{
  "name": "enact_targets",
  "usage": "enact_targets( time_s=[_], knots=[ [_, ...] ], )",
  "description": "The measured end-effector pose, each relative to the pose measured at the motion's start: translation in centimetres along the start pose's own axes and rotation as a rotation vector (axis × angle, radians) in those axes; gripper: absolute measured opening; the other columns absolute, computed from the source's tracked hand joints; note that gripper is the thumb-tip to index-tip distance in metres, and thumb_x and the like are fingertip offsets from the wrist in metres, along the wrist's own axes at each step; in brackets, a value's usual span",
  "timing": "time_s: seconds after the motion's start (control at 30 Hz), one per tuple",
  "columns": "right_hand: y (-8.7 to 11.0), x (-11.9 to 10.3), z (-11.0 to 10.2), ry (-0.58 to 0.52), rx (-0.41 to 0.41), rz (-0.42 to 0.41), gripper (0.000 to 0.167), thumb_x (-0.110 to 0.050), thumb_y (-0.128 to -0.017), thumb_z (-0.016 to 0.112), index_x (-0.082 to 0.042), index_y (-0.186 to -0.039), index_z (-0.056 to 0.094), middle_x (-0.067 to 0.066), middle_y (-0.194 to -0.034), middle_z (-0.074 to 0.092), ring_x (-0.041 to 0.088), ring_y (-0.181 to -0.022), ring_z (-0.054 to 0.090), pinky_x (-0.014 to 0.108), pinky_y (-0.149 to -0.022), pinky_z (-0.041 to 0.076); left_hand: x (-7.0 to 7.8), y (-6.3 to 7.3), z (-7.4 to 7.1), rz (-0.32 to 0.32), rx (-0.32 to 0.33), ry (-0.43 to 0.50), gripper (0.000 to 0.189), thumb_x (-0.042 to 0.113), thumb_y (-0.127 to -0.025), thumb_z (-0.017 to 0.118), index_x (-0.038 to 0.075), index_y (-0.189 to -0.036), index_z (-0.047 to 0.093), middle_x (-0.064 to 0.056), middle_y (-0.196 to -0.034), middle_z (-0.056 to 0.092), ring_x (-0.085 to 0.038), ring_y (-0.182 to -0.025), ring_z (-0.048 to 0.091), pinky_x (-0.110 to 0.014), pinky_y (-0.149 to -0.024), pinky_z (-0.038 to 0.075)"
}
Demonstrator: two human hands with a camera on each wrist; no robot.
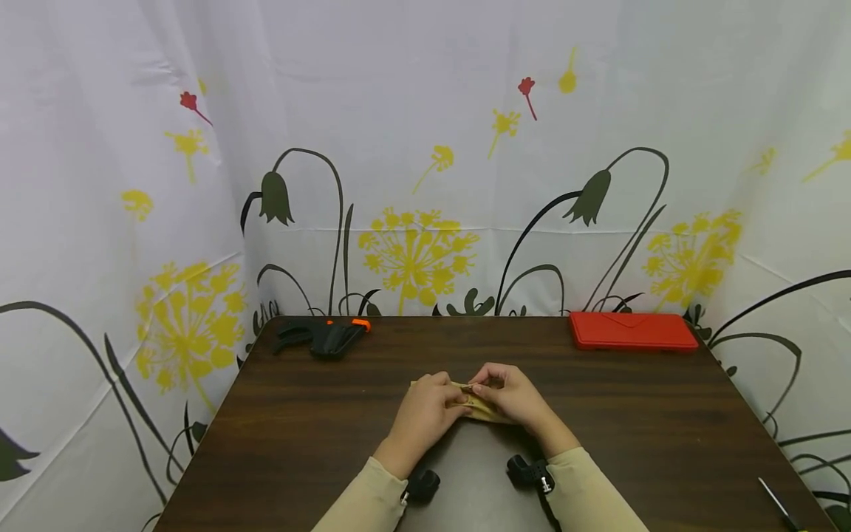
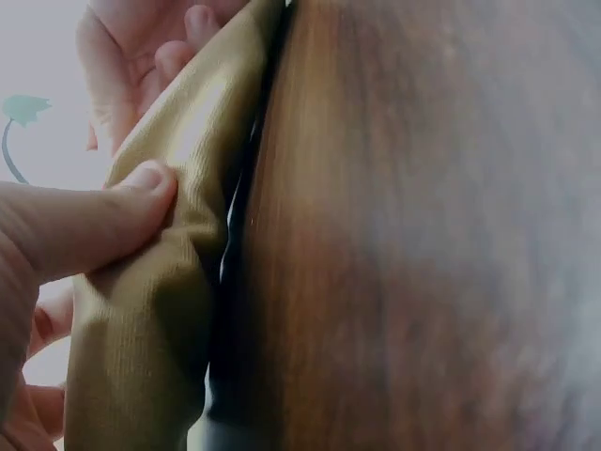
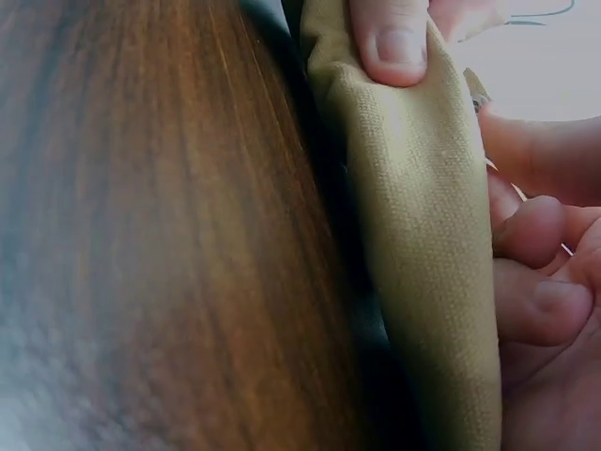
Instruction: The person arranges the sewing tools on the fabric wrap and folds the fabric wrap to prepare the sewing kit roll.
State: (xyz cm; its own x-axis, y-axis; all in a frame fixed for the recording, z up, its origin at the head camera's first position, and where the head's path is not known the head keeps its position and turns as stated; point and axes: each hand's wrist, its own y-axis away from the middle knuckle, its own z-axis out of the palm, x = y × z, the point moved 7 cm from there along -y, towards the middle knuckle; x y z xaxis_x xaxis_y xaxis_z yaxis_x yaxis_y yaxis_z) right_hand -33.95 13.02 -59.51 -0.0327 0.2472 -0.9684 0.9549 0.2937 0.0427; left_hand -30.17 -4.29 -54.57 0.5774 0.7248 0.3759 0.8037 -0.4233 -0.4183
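A tan cloth pouch [image 1: 490, 412] is held up between both hands over the middle of the dark wooden table. My left hand [image 1: 425, 410] grips its left part; in the left wrist view the thumb [image 2: 141, 193] presses into the creased front of the cloth [image 2: 160, 310], with fingers behind it. On the other side, my right hand [image 1: 512, 395] pinches at the pouch's upper edge. A small dark, metallic-looking bit [image 3: 477, 101] shows at that edge by the right thumb; its kind is unclear. The pouch's back is mostly hidden.
At the table's back left lies a black clamp [image 1: 326, 338] with orange tips. A red case [image 1: 634, 331] lies at the back right. Near the front right corner is a thin tool with a metal shaft [image 1: 771, 493]. A patterned curtain [image 1: 425, 148] hangs behind the table.
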Motion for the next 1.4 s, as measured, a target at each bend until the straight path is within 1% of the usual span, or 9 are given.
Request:
enact_targets(
  time_s=[0.1, 0.23, 0.33, 0.43, 0.6, 0.8, 1.0, 1.27, 1.4],
  knots=[
    [0.0, -0.1, 0.0, 0.012, 0.003, -0.011, 0.007, -0.02, -0.099, 0.081, -0.013, -0.101, 0.08, 0.002, -0.096, 0.072, 0.01, -0.051, 0.044, 0.023, -0.048, 0.04, -0.2, 0.0, 0.0, -0.011, -0.003, 0.03, 0.014, 0.034, -0.085, 0.094, 0.026, -0.086, 0.083, 0.012, -0.088, 0.065, -0.007, -0.078, 0.051, -0.026, -0.071, 0.042],
    [-0.1, -0.4, 0.0, 0.03, 0.007, -0.048, 0.006, -0.017, -0.097, 0.082, -0.012, -0.099, 0.081, 0.002, -0.098, 0.075, 0.011, -0.066, 0.055, 0.024, -0.058, 0.046, -0.5, -0.1, 0.1, -0.044, -0.026, 0.053, 0.014, 0.033, -0.086, 0.094, 0.026, -0.086, 0.082, 0.011, -0.09, 0.063, -0.008, -0.081, 0.049, -0.027, -0.075, 0.041],
    [-0.1, -0.6, 0.0, 0.048, 0.009, -0.088, 0.005, -0.017, -0.096, 0.083, -0.012, -0.097, 0.082, 0.001, -0.099, 0.078, 0.012, -0.08, 0.063, 0.025, -0.068, 0.05, -0.6, -0.3, 0.1, -0.054, -0.03, 0.046, 0.014, 0.032, -0.087, 0.093, 0.025, -0.086, 0.081, 0.012, -0.09, 0.062, -0.009, -0.082, 0.048, -0.026, -0.075, 0.041],
    [0.0, -0.9, 0.0, 0.078, 0.007, -0.141, 0.006, -0.017, -0.096, 0.084, -0.012, -0.097, 0.082, 0.003, -0.098, 0.077, 0.013, -0.085, 0.065, 0.026, -0.073, 0.051, -0.6, -0.4, 0.1, -0.054, -0.022, 0.035, 0.014, 0.031, -0.088, 0.093, 0.025, -0.085, 0.081, 0.012, -0.087, 0.06, -0.008, -0.08, 0.048, -0.026, -0.074, 0.041],
    [0.1, -1.3, 0.0, 0.128, 0.006, -0.201, 0.003, -0.015, -0.094, 0.085, -0.013, -0.096, 0.084, 0.005, -0.096, 0.076, 0.013, -0.084, 0.063, 0.024, -0.071, 0.049, -0.6, -0.4, -0.1, -0.048, -0.002, 0.04, 0.016, 0.03, -0.087, 0.094, 0.025, -0.081, 0.08, 0.011, -0.084, 0.06, -0.007, -0.078, 0.045, -0.024, -0.073, 0.039],
    [0.1, -1.4, 0.2, 0.171, -0.012, -0.211, 0.002, -0.017, -0.096, 0.084, -0.016, -0.096, 0.085, 0.005, -0.094, 0.074, 0.013, -0.081, 0.061, 0.024, -0.071, 0.048, -0.6, -0.2, -0.1, -0.028, 0.016, 0.025, 0.021, 0.032, -0.087, 0.094, 0.026, -0.078, 0.076, 0.012, -0.083, 0.058, -0.006, -0.075, 0.045, -0.024, -0.072, 0.04],
    [0.1, -1.5, 0.2, 0.207, -0.023, -0.205, 0.004, -0.019, -0.098, 0.082, -0.017, -0.095, 0.084, 0.003, -0.091, 0.066, 0.013, -0.079, 0.056, 0.024, -0.07, 0.046, -0.4, -0.1, -0.4, -0.011, 0.043, 0.02, 0.026, 0.033, -0.085, 0.095, 0.025, -0.074, 0.072, 0.012, -0.08, 0.054, -0.006, -0.073, 0.042, -0.026, -0.07, 0.039],
    [0.0, -1.2, 0.2, 0.2, -0.048, -0.189, 0.004, -0.019, -0.098, 0.083, -0.018, -0.094, 0.083, 0.0, -0.091, 0.067, 0.012, -0.077, 0.056, 0.023, -0.067, 0.045, -0.4, -0.1, -0.3, -0.031, 0.028, 0.046, 0.036, 0.03, -0.085, 0.095, 0.024, -0.072, 0.062, 0.01, -0.079, 0.053, -0.007, -0.073, 0.041, -0.025, -0.07, 0.036],
    [0.1, -1.3, 0.3, 0.219, -0.064, -0.199, 0.005, -0.021, -0.098, 0.083, -0.017, -0.095, 0.083, 0.0, -0.095, 0.067, 0.011, -0.081, 0.057, 0.022, -0.07, 0.046, -0.3, -0.1, -0.3, -0.034, 0.019, 0.042, 0.041, 0.03, -0.085, 0.095, 0.024, -0.07, 0.057, 0.01, -0.079, 0.052, -0.008, -0.073, 0.039, -0.025, -0.07, 0.033]
  ],
)
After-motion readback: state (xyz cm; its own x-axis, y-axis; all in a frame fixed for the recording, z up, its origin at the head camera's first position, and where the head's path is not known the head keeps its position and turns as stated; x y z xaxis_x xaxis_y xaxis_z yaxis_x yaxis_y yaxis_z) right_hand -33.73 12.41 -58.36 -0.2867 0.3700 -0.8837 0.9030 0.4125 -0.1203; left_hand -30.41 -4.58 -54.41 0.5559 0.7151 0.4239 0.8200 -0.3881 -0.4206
